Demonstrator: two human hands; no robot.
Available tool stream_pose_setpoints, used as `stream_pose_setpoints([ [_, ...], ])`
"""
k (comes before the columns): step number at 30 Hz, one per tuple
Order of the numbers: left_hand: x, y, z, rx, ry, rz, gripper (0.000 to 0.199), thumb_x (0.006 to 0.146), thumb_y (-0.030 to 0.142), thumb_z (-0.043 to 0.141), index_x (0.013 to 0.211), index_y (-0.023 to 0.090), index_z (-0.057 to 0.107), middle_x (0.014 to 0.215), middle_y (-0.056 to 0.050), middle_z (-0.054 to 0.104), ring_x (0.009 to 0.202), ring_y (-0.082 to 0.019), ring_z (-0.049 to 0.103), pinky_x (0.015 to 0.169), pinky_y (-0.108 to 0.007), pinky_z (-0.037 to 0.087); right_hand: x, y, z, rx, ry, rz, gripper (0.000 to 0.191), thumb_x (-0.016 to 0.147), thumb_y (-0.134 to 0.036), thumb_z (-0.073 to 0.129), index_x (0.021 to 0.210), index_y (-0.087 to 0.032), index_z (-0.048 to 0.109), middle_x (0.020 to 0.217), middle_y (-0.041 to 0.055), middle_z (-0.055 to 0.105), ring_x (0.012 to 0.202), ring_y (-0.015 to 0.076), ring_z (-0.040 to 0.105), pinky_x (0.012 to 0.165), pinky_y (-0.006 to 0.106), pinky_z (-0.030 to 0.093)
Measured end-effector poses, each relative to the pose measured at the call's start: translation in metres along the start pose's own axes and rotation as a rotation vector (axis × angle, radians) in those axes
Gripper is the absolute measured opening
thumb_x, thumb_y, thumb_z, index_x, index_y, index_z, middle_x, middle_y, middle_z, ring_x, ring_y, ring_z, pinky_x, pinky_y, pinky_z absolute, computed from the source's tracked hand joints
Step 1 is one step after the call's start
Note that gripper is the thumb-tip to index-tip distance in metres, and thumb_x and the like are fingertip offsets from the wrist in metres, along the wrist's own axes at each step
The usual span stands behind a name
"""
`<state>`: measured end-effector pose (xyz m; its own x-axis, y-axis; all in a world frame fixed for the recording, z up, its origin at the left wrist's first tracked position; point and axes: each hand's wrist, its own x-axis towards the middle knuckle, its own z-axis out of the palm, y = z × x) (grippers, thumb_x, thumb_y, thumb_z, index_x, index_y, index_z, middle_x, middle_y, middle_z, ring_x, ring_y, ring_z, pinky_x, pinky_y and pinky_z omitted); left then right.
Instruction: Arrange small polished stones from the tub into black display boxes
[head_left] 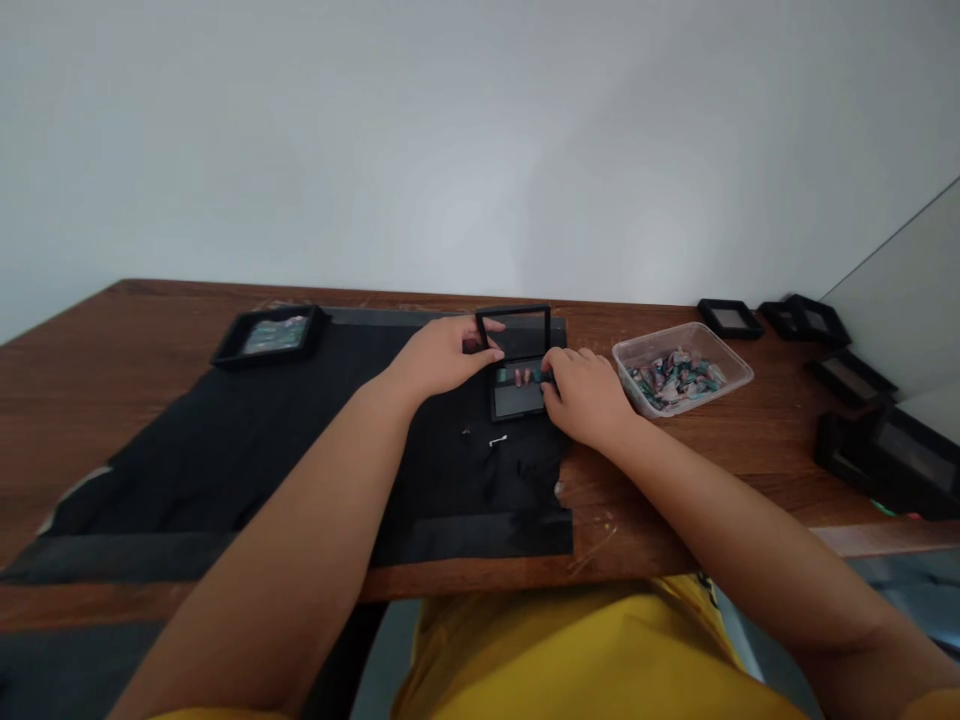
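A small black display box [517, 402] stands on the black mat with its framed lid [550, 330] tilted up. My left hand [442, 352] grips the lid's left side, thumb in front and fingers behind, partly visible through the frame. At the box's right edge, my right hand [587, 395] has its fingers curled close together; whatever lies between the fingertips is hidden. Several small teal and pinkish pieces [523, 376] form a row inside the box, near the hinge side. In front of the box, a little silvery piece [498, 440] rests on the mat.
A clear plastic tub [731, 370] of colourful shiny pieces stands to the right. Another black box [274, 335] with pieces inside sits at the mat's left. More black boxes [729, 318] line the right side. Under everything is the black mat [300, 430] on a wooden table [150, 340].
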<state>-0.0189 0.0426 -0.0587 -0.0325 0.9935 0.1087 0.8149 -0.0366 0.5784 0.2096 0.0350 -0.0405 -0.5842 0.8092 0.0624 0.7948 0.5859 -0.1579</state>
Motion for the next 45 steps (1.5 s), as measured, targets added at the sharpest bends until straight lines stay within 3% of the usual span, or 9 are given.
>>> stream_pose_setpoints([
  [12,0.002,-0.003,0.000,0.015,-0.017,0.010,0.041,0.084,0.037,0.072,0.123,0.024,0.076,0.103,-0.005,0.082,0.096,-0.026,0.075,0.089,-0.037,0.057,0.004,-0.002,0.001,-0.013,-0.005,0.056,0.036,0.102,-0.024,0.056,0.136,-0.012,0.055,0.119,0.0189,0.076,0.110,0.0338,0.071,0.090,0.043,0.045],
  [19,0.002,-0.004,0.001,-0.073,-0.033,-0.011,0.038,0.084,0.034,0.071,0.120,0.022,0.076,0.106,-0.006,0.083,0.100,-0.026,0.077,0.093,-0.037,0.058,0.009,0.000,0.002,0.053,0.027,0.057,0.035,0.100,-0.022,0.057,0.134,-0.015,0.057,0.112,0.0149,0.077,0.110,0.0318,0.069,0.090,0.041,0.046],
  [29,0.001,0.001,-0.002,-0.003,-0.021,-0.014,0.040,0.083,0.036,0.073,0.121,0.023,0.077,0.102,-0.006,0.083,0.098,-0.027,0.076,0.087,-0.036,0.057,0.005,-0.001,0.002,0.153,0.047,0.018,0.027,0.095,-0.019,0.059,0.121,-0.018,0.066,0.104,0.0083,0.077,0.099,0.0273,0.066,0.084,0.037,0.043],
  [45,0.002,-0.004,0.000,0.007,-0.014,0.007,0.042,0.083,0.038,0.072,0.122,0.024,0.076,0.100,-0.004,0.083,0.094,-0.025,0.076,0.086,-0.035,0.057,0.011,0.000,0.009,0.123,0.078,0.007,0.029,0.093,-0.015,0.054,0.117,-0.019,0.070,0.106,0.0087,0.077,0.103,0.0283,0.064,0.087,0.039,0.041],
])
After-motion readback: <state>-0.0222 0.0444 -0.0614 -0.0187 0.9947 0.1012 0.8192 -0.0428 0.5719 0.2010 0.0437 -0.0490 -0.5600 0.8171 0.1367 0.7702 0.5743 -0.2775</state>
